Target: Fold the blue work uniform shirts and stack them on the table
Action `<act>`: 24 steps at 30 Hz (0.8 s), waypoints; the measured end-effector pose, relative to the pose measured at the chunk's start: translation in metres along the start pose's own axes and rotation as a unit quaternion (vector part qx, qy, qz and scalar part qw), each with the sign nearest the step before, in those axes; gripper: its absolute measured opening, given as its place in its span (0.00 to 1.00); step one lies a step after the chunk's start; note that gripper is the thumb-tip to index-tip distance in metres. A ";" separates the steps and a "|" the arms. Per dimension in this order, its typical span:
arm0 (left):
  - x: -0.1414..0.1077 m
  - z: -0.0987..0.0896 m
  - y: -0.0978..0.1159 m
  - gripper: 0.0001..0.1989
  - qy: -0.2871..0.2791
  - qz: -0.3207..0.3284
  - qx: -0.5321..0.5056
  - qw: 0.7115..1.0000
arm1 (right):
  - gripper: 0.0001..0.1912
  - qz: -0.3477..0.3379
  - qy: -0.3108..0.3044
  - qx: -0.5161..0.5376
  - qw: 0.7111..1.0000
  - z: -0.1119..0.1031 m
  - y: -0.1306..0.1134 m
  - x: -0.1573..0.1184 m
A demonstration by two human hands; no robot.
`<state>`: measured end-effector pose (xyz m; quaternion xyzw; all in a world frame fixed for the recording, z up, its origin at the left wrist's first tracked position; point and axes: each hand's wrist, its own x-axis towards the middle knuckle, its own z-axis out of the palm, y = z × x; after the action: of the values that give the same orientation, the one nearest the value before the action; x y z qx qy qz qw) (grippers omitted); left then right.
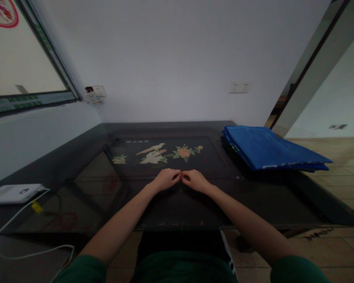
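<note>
Left hand [166, 179] and right hand [195, 180] are loosely curled, fingertips meeting over the dark counter [262, 198]; can't tell if either grip's pinching anything. Folded blue sheet [271, 147] sits counter-right, probably light, floppy, kinda slick, so I'd grab the near edge. Its lower layers and the finger undersides are hidden.

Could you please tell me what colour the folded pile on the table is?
The folded pile is blue, showing best in the head view.
</note>
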<state>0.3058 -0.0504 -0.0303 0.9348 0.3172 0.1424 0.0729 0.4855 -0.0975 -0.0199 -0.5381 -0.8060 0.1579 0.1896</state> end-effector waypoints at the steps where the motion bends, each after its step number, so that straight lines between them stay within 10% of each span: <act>1: 0.000 0.000 0.000 0.11 0.000 0.000 0.000 1.000 | 0.09 -0.001 -0.001 -0.002 1.000 0.000 0.000 0.000; 24: 0.000 0.001 -0.001 0.11 -0.003 -0.002 0.009 1.000 | 0.09 -0.010 0.006 -0.001 1.000 0.003 0.003 0.001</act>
<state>0.3059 -0.0498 -0.0315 0.9351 0.3203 0.1368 0.0659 0.4865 -0.0950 -0.0235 -0.5307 -0.8106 0.1521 0.1954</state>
